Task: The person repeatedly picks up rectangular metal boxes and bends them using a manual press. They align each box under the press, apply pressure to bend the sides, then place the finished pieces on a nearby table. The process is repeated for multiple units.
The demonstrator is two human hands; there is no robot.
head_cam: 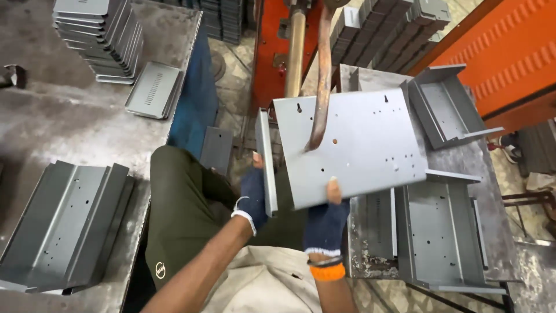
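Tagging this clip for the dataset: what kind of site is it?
Likely a sheet-metal fabrication shop: stacks of grey bent steel panels on a worn metal bench, and a copper-armed orange machine, probably a spot welder, over the flat grey punched panel.

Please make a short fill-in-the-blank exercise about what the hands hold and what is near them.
1. Both hands, left and right, wear dark ____ gloves.
2. The right hand grips the near edge of a flat grey metal ____.
3. A curved ____-coloured rod comes down onto it.
4. On the left table, grey parts lie in a ____.

Missing words: fingerless; panel; copper; stack
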